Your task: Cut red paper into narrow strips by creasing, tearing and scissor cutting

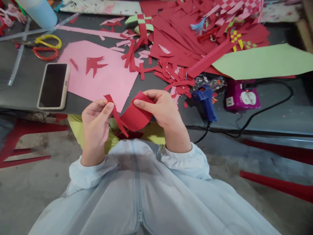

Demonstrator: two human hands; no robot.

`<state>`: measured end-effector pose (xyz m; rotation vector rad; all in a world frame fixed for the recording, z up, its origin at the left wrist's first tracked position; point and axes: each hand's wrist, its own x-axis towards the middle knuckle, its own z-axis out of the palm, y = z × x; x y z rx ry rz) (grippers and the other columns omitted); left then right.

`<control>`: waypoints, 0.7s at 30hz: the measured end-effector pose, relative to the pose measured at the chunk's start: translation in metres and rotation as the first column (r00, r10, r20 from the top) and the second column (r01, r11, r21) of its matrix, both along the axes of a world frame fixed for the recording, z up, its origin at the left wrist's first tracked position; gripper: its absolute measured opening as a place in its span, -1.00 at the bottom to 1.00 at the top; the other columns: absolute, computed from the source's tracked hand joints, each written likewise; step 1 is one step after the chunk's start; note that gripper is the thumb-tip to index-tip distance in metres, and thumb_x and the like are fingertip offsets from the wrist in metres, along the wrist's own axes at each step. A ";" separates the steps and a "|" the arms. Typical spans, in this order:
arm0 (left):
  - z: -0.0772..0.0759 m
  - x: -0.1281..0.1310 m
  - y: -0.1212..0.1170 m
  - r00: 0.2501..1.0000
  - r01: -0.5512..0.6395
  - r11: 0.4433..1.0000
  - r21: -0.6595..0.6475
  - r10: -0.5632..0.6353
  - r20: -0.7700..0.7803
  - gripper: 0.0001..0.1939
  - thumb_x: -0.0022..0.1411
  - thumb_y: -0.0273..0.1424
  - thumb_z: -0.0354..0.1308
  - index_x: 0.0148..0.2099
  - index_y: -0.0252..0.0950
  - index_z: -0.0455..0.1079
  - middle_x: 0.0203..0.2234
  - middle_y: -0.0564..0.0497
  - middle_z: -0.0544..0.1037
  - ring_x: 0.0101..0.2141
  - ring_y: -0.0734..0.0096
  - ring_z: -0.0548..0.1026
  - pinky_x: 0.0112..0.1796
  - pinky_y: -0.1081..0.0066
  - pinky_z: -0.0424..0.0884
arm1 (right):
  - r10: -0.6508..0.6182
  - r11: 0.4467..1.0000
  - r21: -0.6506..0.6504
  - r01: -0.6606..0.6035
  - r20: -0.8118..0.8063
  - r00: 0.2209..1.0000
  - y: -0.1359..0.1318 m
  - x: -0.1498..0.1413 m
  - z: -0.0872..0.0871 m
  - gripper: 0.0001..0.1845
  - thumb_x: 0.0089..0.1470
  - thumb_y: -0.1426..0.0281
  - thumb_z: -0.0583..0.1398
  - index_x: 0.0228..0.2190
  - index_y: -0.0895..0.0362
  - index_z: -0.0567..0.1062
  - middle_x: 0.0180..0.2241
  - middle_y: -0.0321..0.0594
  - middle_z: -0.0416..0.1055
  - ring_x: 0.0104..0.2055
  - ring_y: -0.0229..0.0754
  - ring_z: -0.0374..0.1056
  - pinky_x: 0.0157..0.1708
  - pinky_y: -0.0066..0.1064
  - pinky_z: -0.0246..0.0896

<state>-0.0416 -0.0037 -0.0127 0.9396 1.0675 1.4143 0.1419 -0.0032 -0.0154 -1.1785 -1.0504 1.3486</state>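
Note:
Over the table's front edge, my left hand (96, 122) pinches a narrow red paper strip (119, 122) between thumb and fingers. My right hand (161, 106) grips a wider, curved piece of red paper (137, 115), thumb on top. The strip and the wider piece meet near their lower ends; I cannot tell whether they are still joined. Just beyond my hands lies a pink paper sheet (105, 78), with a notched red paper cutout (94, 65) resting on it.
A phone (53, 86) and scissors (47, 47) lie at the left, near a bluish container (41, 13). Red sheets (171, 36) and scraps fill the back. At the right are a blue glue gun (206, 102), a purple power box (242, 96) with a black cord, and green paper (264, 62).

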 end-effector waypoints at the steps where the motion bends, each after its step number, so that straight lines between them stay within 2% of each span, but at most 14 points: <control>1: 0.001 -0.001 0.000 1.000 -0.023 1.000 0.012 0.023 0.005 -0.73 -0.02 -0.28 0.50 -0.39 -0.24 0.47 -0.50 0.11 0.54 -0.47 0.55 0.50 -0.41 0.50 0.47 | -0.022 1.000 0.017 0.022 0.014 1.000 0.002 0.000 -0.002 -0.76 -0.11 0.21 0.41 -0.48 0.11 0.58 -0.48 -0.33 0.50 -0.44 -0.27 0.37 -0.42 -0.41 0.32; 4: 0.007 -0.006 0.003 0.992 -0.120 0.990 0.075 0.117 0.038 -0.72 0.04 -0.27 0.46 -0.36 -0.24 0.41 -0.57 0.14 0.50 -0.52 0.54 0.46 -0.44 0.50 0.44 | -0.131 0.988 0.077 0.131 -0.009 0.991 0.010 0.000 -0.010 -0.79 -0.02 0.21 0.35 -0.42 0.09 0.57 -0.41 -0.32 0.52 -0.37 -0.25 0.42 -0.31 -0.38 0.37; 6: 0.012 -0.010 0.005 0.982 -0.184 0.977 0.107 0.177 0.065 -0.70 0.04 -0.25 0.45 -0.36 -0.24 0.40 -0.62 0.15 0.48 -0.57 0.55 0.42 -0.48 0.50 0.40 | -0.237 0.965 0.097 0.245 -0.090 0.967 0.018 0.001 -0.016 -0.76 -0.01 0.18 0.32 -0.33 0.06 0.56 -0.30 -0.28 0.55 -0.26 -0.20 0.46 -0.19 -0.32 0.42; 8: 0.018 -0.015 0.005 0.973 -0.222 0.968 0.119 0.212 0.090 -0.71 0.04 -0.25 0.45 -0.37 -0.24 0.39 -0.66 0.16 0.46 -0.60 0.54 0.39 -0.51 0.49 0.37 | -0.341 0.923 0.131 0.361 -0.152 0.928 0.026 0.004 -0.022 -0.72 -0.02 0.18 0.31 -0.26 0.04 0.53 -0.21 -0.24 0.54 -0.19 -0.17 0.48 -0.09 -0.25 0.43; 11: 0.025 -0.020 0.004 0.968 -0.233 0.966 0.109 0.220 0.117 -0.69 0.03 -0.28 0.45 -0.38 -0.25 0.37 -0.68 0.16 0.44 -0.62 0.55 0.36 -0.53 0.49 0.34 | -0.472 0.845 0.196 0.498 -0.164 0.866 0.037 0.015 -0.031 -0.61 0.02 0.17 0.26 -0.10 0.02 0.46 -0.13 -0.19 0.51 -0.16 -0.15 0.49 -0.05 -0.19 0.44; 16: 0.027 -0.023 0.003 0.973 -0.213 0.974 0.079 0.204 0.109 -0.63 -0.01 -0.24 0.48 -0.37 -0.26 0.34 -0.70 0.16 0.41 -0.64 0.55 0.35 -0.55 0.50 0.32 | -0.622 0.748 0.349 0.565 0.073 0.779 0.044 0.037 -0.044 -0.43 0.17 0.17 0.11 0.20 -0.05 0.25 -0.09 -0.13 0.43 -0.10 -0.10 0.49 -0.08 -0.14 0.44; 19: 0.023 -0.023 0.004 0.984 -0.165 0.985 0.049 0.160 0.082 -0.63 0.00 -0.22 0.47 -0.36 -0.25 0.34 -0.69 0.16 0.43 -0.64 0.57 0.36 -0.55 0.52 0.32 | -0.618 0.775 0.369 0.513 0.270 0.738 0.039 0.043 -0.047 -0.35 0.14 0.28 0.12 0.25 0.04 0.19 -0.17 -0.11 0.43 -0.20 -0.10 0.48 -0.17 -0.15 0.44; 21: 0.021 -0.022 0.005 0.990 -0.125 0.992 0.025 0.123 0.067 -0.64 0.01 -0.24 0.46 -0.36 -0.25 0.34 -0.68 0.16 0.45 -0.63 0.58 0.37 -0.53 0.54 0.34 | -0.587 0.807 0.354 0.473 0.392 0.708 0.032 0.041 -0.045 -0.36 0.09 0.36 0.13 0.22 0.12 0.24 -0.23 -0.11 0.45 -0.30 -0.12 0.44 -0.22 -0.15 0.43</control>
